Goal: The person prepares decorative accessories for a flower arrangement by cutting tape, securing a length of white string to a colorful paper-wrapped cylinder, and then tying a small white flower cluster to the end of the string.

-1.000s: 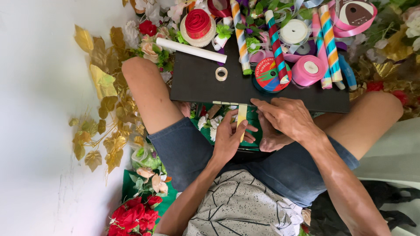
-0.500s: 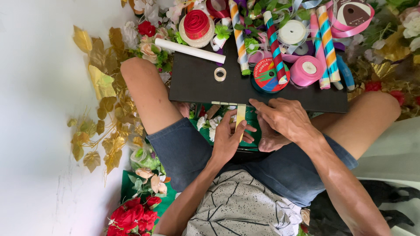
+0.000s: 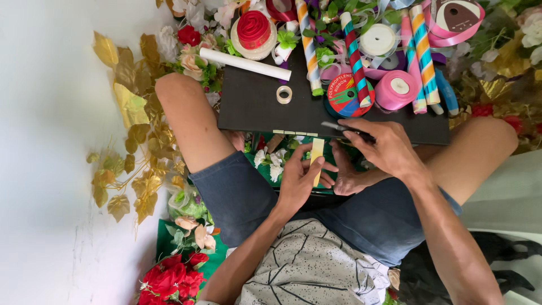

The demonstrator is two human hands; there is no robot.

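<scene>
Between the seated person's knees, the left hand (image 3: 299,181) pinches a pale yellow strip (image 3: 317,160) with thumb and fingertips. The strip stands with its long axis running toward the black board (image 3: 254,107), its upper end just short of the board's near edge, where a row of small tape pieces (image 3: 293,133) is stuck. The right hand (image 3: 384,149) is closed around a dark, slim tool (image 3: 339,129); what kind of tool cannot be told. Its tip lies over the board's near edge, to the right of the strip's top and just beside it. The left hand is therefore the nearer to the strip; the right hand sits up and to the right of it.

Items on the board:
- a small clear tape ring (image 3: 284,94), left of centre;
- a white tube (image 3: 245,64), lying aslant at the far left edge;
- a flat ribbon spool (image 3: 345,96) with a round red, green and blue label;
- a pink ribbon roll (image 3: 397,89) to its right;
- striped sticks (image 3: 420,53) in orange, blue, pink and green, pointing away from the person.

Beyond the board lie a red ribbon spool (image 3: 254,31) and a white roll (image 3: 377,39). Gold leaves (image 3: 132,113) and red flowers (image 3: 169,279) lie at the left.
</scene>
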